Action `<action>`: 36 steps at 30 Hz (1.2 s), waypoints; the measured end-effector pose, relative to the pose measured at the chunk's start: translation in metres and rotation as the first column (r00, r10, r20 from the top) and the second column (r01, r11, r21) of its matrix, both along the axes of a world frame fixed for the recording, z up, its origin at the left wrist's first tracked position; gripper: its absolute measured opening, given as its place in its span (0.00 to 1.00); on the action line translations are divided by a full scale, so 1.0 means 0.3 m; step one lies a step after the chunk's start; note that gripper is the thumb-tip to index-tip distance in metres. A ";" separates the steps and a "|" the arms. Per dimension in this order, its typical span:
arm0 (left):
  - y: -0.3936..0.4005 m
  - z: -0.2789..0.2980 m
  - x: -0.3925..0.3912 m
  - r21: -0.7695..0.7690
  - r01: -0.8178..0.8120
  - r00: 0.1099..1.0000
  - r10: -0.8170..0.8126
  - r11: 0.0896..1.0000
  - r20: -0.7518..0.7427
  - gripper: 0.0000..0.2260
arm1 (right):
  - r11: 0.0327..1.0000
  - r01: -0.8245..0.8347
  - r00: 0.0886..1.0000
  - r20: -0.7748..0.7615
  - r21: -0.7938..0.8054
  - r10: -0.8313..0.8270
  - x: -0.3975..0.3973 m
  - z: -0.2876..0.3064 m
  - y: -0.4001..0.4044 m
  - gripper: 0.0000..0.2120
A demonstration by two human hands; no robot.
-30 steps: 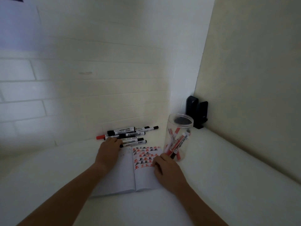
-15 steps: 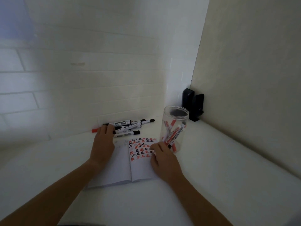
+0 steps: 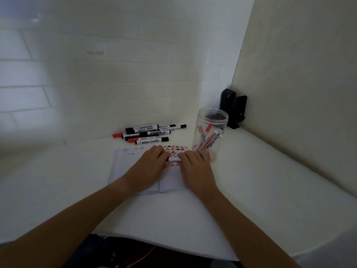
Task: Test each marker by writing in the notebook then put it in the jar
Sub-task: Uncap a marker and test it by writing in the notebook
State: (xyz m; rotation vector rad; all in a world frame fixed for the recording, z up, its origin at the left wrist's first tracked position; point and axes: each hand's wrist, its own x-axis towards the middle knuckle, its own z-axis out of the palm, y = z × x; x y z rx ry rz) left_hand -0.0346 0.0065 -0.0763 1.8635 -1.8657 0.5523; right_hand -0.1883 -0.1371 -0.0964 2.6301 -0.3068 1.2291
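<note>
Nearest, dark clothing and a thin red cord below the tabletop [image 3: 251, 209] front edge. Above that edge, two bare forearms reaching in over the white surface. Midway back, an open notebook [image 3: 123, 171] lying flat, rows of red and black characters on its right page, mostly covered by the hands. Over that page, left hand [image 3: 148, 165] and right hand [image 3: 195, 167] side by side, knuckles up, fingers of both curled round one white marker [image 3: 174, 159] held level between them, only a short middle stretch of it visible; cap colour hidden. Just right of the notebook and touching the right hand's far side, a clear jar [image 3: 211, 132] standing upright, open at the top, several red-capped markers leaning inside. Behind the notebook, near the rear edge against the tiled wall, a loose pile [image 3: 148, 133] of black- and red-capped markers lying flat. In the far right corner, two black upright blocks [image 3: 232, 109] against the wall.
</note>
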 end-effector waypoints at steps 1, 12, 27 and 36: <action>-0.003 -0.005 0.001 -0.002 -0.020 1.000 0.020 1.000 0.018 0.13 | 1.000 -0.007 1.000 -0.015 -0.003 0.007 0.000 0.002 0.007 0.08; 0.002 -0.031 -0.048 -0.034 -0.045 0.996 0.042 0.998 -0.076 0.09 | 0.992 -0.116 0.991 -0.065 -0.045 0.113 0.013 -0.003 0.028 0.15; 0.002 -0.075 0.033 0.050 -0.465 0.820 0.452 0.884 -0.350 0.19 | 0.934 -0.143 0.989 0.082 0.326 0.123 -0.034 0.057 0.020 0.23; -0.005 -0.080 0.071 0.314 -0.371 0.822 0.466 0.874 -0.327 0.26 | 0.063 -0.489 0.862 0.471 0.870 0.187 0.023 0.192 0.081 0.10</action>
